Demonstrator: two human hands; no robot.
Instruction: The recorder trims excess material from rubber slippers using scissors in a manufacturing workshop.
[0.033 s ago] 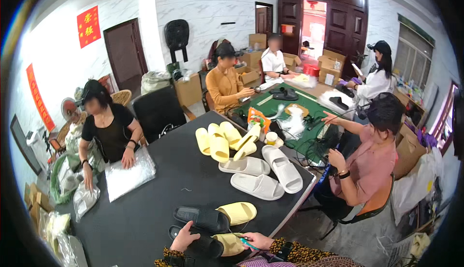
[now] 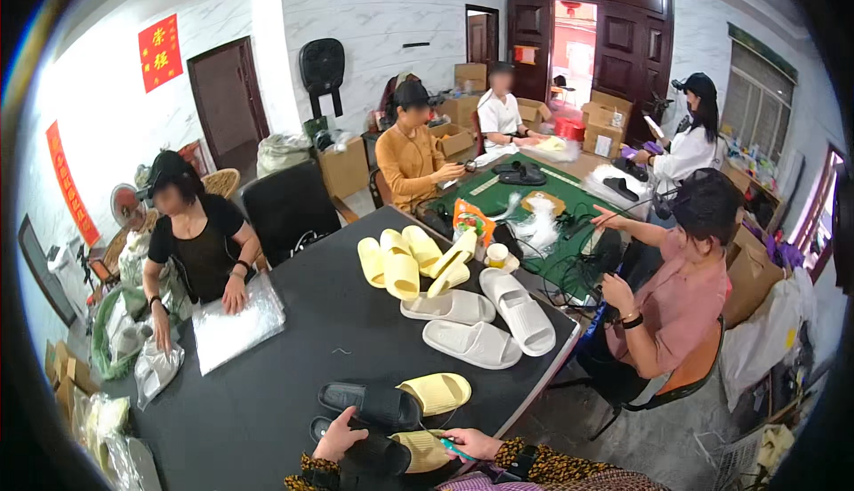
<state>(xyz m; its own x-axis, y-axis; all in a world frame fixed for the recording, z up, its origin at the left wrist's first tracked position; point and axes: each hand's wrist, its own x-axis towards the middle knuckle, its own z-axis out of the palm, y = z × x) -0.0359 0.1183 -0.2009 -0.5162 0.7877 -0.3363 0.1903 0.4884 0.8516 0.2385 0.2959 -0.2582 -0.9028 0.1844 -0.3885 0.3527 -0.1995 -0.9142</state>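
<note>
Two pairs of slippers lie on the black table near me, each with a black one and a yellow one end to end. My left hand (image 2: 339, 440) rests over the near black slipper (image 2: 384, 455), its thumb and forefinger spread apart. Just beyond lies the far black slipper (image 2: 369, 404), meeting the far yellow slipper (image 2: 442, 392). My right hand (image 2: 476, 444) is closed around a small teal-handled tool (image 2: 458, 448), held at the edge of the near yellow slipper (image 2: 418, 450). A thin dark thread shows between the yellow slippers. The tool's tip is too small to make out.
Several yellow slippers (image 2: 401, 264) and three pale grey slippers (image 2: 472, 343) stand farther along the black table (image 2: 267, 411). A person at left touches clear plastic bags (image 2: 238, 324). Another sits at right, by the green table (image 2: 569, 264) with cables. More people work beyond.
The view has shifted very slightly. Both hands, the tool and the slippers show no visible change.
</note>
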